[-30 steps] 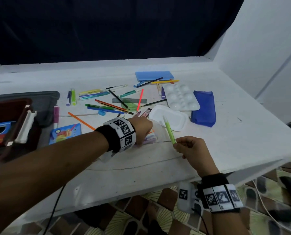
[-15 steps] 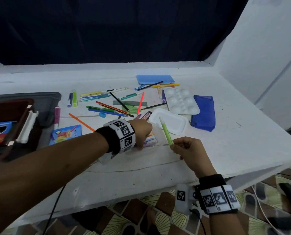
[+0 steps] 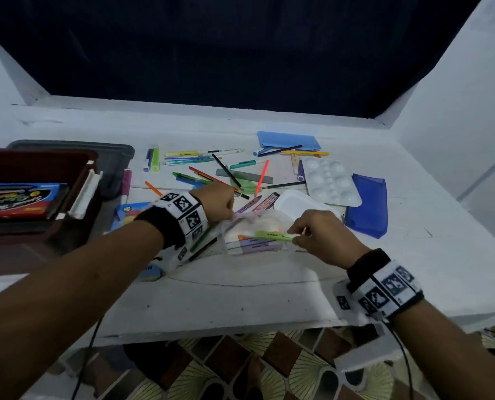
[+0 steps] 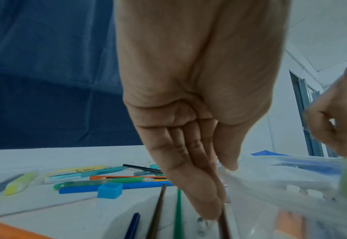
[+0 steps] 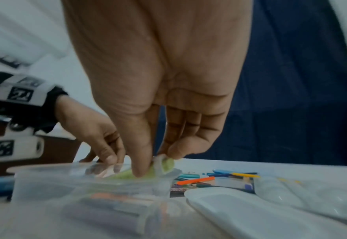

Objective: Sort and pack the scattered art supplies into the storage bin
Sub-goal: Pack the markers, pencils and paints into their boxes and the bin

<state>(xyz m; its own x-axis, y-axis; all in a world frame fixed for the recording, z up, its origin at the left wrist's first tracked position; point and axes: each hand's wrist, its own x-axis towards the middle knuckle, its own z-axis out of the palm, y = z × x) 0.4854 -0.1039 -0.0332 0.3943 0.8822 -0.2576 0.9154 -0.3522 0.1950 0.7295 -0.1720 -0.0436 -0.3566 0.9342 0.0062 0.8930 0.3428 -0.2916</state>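
A clear plastic pouch (image 3: 257, 226) lies on the white table and holds purple and orange markers. My left hand (image 3: 231, 216) pinches its left edge, and the thumb and fingers show against the plastic (image 4: 291, 177) in the left wrist view. My right hand (image 3: 293, 235) pinches one end of a light green marker (image 3: 270, 234) that lies flat across the pouch's mouth. In the right wrist view the green marker (image 5: 165, 164) sits between the fingertips, just above the pouch (image 5: 82, 182). The dark red storage bin (image 3: 53, 160) stands far left with a box of colour pens (image 3: 15, 197) in it.
Loose pens, pencils and a ruler (image 3: 242, 176) lie scattered behind my hands. A white paint palette (image 3: 329, 180), a white tray (image 3: 295, 200), a dark blue pouch (image 3: 368, 206) and a blue folder (image 3: 286, 140) sit to the right. The table's front edge (image 3: 211, 327) is close below.
My right hand has tipped the green marker from upright to flat and carried it left to the pouch. The left hand has kept its hold on the pouch's edge.
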